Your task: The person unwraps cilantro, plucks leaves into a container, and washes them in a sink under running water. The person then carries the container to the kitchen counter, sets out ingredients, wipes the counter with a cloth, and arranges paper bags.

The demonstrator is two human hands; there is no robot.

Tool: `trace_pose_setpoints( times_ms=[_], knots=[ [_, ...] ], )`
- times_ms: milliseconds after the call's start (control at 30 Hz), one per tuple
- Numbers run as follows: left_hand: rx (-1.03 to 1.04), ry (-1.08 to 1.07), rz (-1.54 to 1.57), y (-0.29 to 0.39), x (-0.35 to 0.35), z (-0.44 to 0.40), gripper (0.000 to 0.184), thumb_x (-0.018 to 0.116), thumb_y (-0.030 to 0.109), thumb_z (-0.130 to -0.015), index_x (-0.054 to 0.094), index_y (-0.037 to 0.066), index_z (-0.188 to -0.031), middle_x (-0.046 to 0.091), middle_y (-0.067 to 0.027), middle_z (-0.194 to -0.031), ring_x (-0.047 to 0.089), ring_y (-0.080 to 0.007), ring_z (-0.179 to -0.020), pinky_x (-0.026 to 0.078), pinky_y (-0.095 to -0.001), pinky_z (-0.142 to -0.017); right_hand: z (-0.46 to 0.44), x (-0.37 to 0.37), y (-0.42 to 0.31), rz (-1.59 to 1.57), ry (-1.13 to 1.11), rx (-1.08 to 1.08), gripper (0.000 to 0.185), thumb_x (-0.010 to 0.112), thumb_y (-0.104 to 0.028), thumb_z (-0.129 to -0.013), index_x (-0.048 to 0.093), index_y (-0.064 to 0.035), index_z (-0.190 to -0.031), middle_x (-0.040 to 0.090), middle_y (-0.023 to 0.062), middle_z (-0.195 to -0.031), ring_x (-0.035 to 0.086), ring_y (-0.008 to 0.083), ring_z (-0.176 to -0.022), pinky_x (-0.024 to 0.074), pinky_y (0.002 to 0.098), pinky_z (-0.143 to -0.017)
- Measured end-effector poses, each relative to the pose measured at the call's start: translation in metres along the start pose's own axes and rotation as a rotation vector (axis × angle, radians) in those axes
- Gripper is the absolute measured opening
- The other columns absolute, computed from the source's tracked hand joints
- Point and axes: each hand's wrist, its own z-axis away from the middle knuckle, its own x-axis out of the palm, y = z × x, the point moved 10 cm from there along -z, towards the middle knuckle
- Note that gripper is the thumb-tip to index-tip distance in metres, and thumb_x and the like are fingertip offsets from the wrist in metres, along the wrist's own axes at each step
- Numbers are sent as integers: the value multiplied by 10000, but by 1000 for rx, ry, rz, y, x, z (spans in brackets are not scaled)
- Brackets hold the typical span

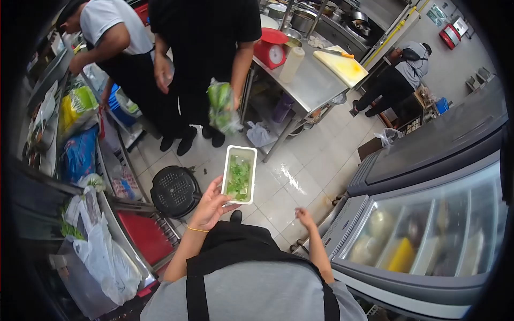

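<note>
My left hand point(210, 208) grips the lower left corner of a white rectangular plastic container point(252, 174), thumb over the rim. Chopped green leaves point(239, 177) lie inside it, and the container is held out in front of my body. Off to the right, my right hand point(305, 218) hangs over the tiled floor near the glass-topped fridge. Its fingers are curled in, and no object shows in them.
Ahead, a person in black holds a bag of green vegetables point(220, 101). A steel table point(321, 91) carries a red scale point(270, 48), a bottle and a cutting board with a knife. A black perforated stool point(175, 191) stands left; the glass-topped fridge point(428, 224) is right.
</note>
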Motion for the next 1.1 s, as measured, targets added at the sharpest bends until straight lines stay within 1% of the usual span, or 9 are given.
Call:
trace_pose_setpoints(
  times_ms=[100, 167, 233, 367, 533, 733, 967, 1033, 1100],
  knots=[
    [-39, -80, 3, 7, 31, -48, 588, 463, -37, -836, 221, 88, -1357, 447, -125, -1248, 537, -268, -1090, 484, -440, -899, 24, 15, 90, 127, -49, 275, 213, 513, -192, -868, 610, -24, -957, 598, 49, -690, 548, 128, -561, 449, 282, -515],
    [-75, -144, 43, 8, 49, -79, 592, 468, -32, -839, 214, 94, -1359, 444, -127, -1249, 530, -268, -1098, 480, -439, -904, 59, 20, 108, -109, -27, 450, 199, 508, -179, -868, 610, -18, -927, 590, 40, -681, 542, 145, -551, 450, 295, -510],
    [-72, -146, 34, 15, 66, -105, 612, 481, -26, -836, 197, 103, -1363, 445, -131, -1252, 524, -270, -1109, 465, -447, -919, 87, 17, 110, 18, -155, 653, 213, 475, -159, -918, 585, -9, -1024, 606, 62, -830, 563, 153, -645, 487, 319, -614],
    [-24, -130, 11, 27, 92, -161, 625, 495, -16, -830, 200, 111, -1366, 432, -118, -1266, 508, -266, -1131, 453, -457, -927, 62, -3, 111, 174, -327, 768, 236, 481, -189, -914, 572, -29, -1062, 603, 63, -878, 562, 157, -704, 475, 324, -638],
    [69, -73, 63, 38, 116, -216, 618, 511, -11, -826, 228, 114, -1361, 412, -100, -1271, 491, -239, -1147, 457, -440, -930, -65, -55, 74, 202, -367, 594, 272, 488, -227, -911, 555, -54, -1110, 600, 63, -938, 560, 161, -776, 460, 330, -669],
    [228, 91, 171, 48, 128, -255, 603, 514, 18, -846, 228, 116, -1368, 420, -84, -1249, 479, -213, -1148, 447, -436, -946, -238, -90, -24, 296, -605, 344, 325, 497, -272, -906, 535, -84, -1168, 595, 64, -1011, 557, 167, -863, 442, 337, -705],
    [445, 277, 278, 56, 129, -273, 631, 491, -4, -837, 185, 92, -1381, 391, -102, -1234, 472, -202, -1137, 464, -407, -930, -342, -40, -117, 454, -970, 143, 394, 507, -325, -900, 511, -119, -1236, 591, 64, -1095, 554, 173, -965, 420, 345, -748],
    [489, 326, 301, 58, 126, -278, 632, 501, 0, -834, 193, 90, -1379, 393, -103, -1222, 476, -202, -1130, 474, -401, -918, -346, -6, -151, 437, -1101, 76, 427, 507, -342, -901, 487, -142, -1277, 577, 62, -1153, 540, 175, -1024, 407, 354, -783],
    [520, 367, 322, 56, 124, -280, 634, 512, 2, -829, 205, 91, -1377, 398, -104, -1216, 481, -205, -1123, 479, -406, -911, -329, 14, -199, 435, -1131, -3, 385, 509, -310, -906, 517, -123, -1242, 591, 50, -1104, 555, 157, -967, 409, 313, -773]
  ],
)
